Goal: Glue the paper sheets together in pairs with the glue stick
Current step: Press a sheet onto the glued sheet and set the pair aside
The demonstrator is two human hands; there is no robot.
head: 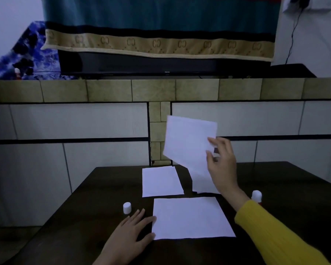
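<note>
Paper sheet (187, 144) | we are holding it above the tabletop (96, 188), right hand (221, 165) fingers pinching its right edge | left hand (130, 232) fingers spread flat beside the near sheet (191, 217) | judged light, floppy; we are gripping edges.

Brightness: dim, with a cool bluish cast throughout
Contrast: white paper sheets (189, 217) stand out pale against the near-black tabletop (103, 188)
Shadows: soft and faint, none with a hard edge
Glare: none visible
Sharpness: generally soft; the raised sheet (187, 142) and the right hand (223, 165) look slightly smeared
Distortion: wide-angle bowing of the tiled ledge (161, 89) toward the frame edges
</note>
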